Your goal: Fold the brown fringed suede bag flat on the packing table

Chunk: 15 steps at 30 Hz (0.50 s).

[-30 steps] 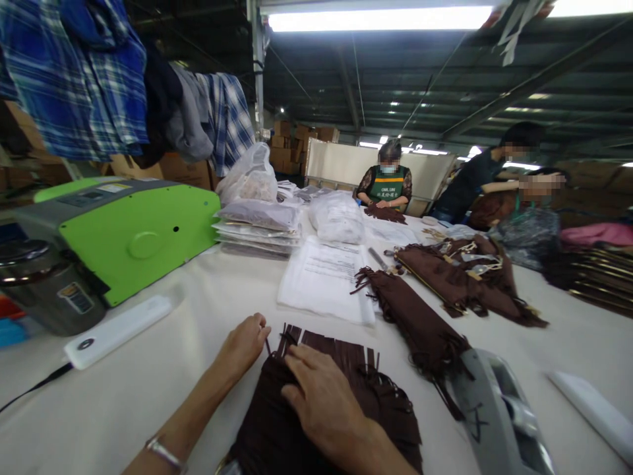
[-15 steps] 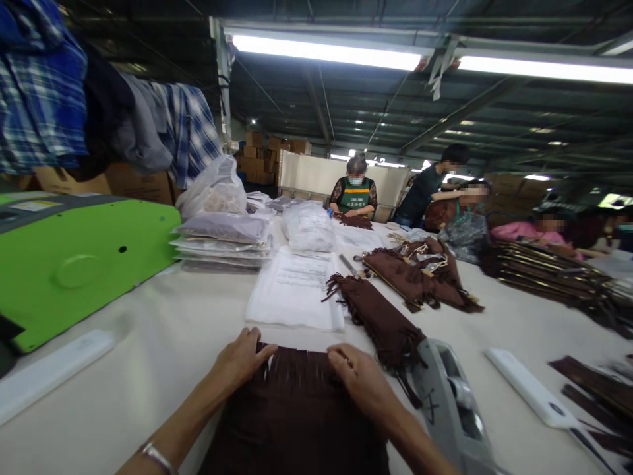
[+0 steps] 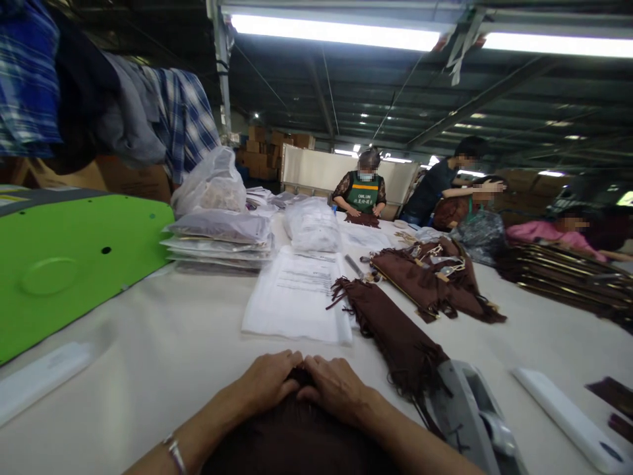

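Note:
A dark brown fringed fabric piece lies on the white table right in front of me. My left hand and my right hand rest side by side on its far edge, fingertips meeting and pressing down on the cloth. Whether the fingers pinch the fabric cannot be told. A silver bracelet sits on my left wrist. The fringe of this piece is hidden under my hands.
A grey tape dispenser stands at my right, with a pile of brown fringed pieces beside it. White bagged sheets lie ahead, a green machine at left. Other people work at the table's far end.
My hands have come together at the middle of the fabric's far edge, from spread apart on it. The fringe that showed earlier is now covered, and the view has tilted up.

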### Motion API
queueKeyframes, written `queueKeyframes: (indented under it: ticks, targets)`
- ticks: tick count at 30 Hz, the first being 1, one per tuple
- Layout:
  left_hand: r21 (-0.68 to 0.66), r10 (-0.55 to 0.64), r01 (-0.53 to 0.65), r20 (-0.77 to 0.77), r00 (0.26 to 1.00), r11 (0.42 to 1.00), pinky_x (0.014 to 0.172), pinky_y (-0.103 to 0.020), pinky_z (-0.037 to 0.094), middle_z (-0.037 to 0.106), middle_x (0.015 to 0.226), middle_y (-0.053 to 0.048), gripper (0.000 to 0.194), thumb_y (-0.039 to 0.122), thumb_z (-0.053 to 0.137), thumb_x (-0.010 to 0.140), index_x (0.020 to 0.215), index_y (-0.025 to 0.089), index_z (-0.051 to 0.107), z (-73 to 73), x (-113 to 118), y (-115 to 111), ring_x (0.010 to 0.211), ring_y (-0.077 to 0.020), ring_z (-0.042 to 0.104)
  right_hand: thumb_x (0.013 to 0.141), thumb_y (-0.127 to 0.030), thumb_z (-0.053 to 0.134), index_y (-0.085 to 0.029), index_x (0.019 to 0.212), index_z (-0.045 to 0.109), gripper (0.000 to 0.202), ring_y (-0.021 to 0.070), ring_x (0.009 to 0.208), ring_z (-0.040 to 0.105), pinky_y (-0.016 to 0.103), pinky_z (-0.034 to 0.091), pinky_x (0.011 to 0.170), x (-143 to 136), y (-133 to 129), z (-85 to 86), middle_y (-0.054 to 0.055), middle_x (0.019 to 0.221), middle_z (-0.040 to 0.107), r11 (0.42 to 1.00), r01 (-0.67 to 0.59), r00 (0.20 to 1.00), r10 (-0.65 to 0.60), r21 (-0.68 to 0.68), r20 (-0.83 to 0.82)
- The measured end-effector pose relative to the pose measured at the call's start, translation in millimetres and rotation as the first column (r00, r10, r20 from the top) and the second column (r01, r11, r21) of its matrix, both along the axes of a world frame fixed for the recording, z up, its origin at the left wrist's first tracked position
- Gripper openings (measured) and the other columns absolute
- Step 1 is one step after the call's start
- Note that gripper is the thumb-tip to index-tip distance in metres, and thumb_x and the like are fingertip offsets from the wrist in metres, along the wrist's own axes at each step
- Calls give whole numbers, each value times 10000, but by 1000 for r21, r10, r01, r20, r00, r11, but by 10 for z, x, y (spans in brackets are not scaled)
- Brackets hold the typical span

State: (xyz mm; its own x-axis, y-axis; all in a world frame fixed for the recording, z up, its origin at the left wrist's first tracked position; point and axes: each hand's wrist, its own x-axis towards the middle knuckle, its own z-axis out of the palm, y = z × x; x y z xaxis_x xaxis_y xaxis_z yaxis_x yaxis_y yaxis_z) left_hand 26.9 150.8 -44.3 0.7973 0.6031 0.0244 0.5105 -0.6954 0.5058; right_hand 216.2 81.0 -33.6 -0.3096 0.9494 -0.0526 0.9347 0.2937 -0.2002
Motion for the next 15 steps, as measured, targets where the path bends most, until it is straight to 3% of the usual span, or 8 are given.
queueKeyframes:
  ticks: [5, 10, 12, 15]
  targets:
    - [-2, -77, 77, 84, 993, 997, 743, -237, 457, 702, 907, 22, 127, 185, 532, 823, 912, 233, 609, 126, 7, -37, 851, -170, 651, 933, -375, 568, -262, 1059, 596, 172, 185, 870, 688, 235, 424, 692, 8, -42, 139, -23, 968, 731, 992, -113, 993, 114, 51, -18]
    - [51, -152, 148, 103, 983, 988, 746, -223, 442, 680, 956, 39, 139, 198, 545, 880, 977, 274, 609, 344, -294, -473, 859, -147, 630, 970, -419, 507, -233, 1012, 582, 205, 166, 817, 662, 245, 401, 653, -133, -591, 282, -11, 935, 706, 974, -173, 985, 174, 146, 8]
    - [181, -223, 212, 41, 974, 960, 691, -251, 428, 662, 913, 19, 87, 217, 531, 920, 915, 261, 606, 361, -433, -730, 797, -160, 606, 985, -441, 467, -228, 937, 574, 243, 161, 729, 630, 262, 380, 599, -192, -896, 215, -14, 855, 682, 935, -264, 965, 253, 235, 75]
    - [462, -309, 299, -57, 949, 835, 639, -298, 414, 646, 830, -6, 95, 214, 526, 932, 861, 238, 584, 240, -615, -1086, 716, -182, 567, 1017, -414, 377, -228, 806, 527, 319, 149, 622, 561, 274, 338, 534, -248, -1280, -48, -25, 706, 614, 846, -350, 937, 312, 402, 160]
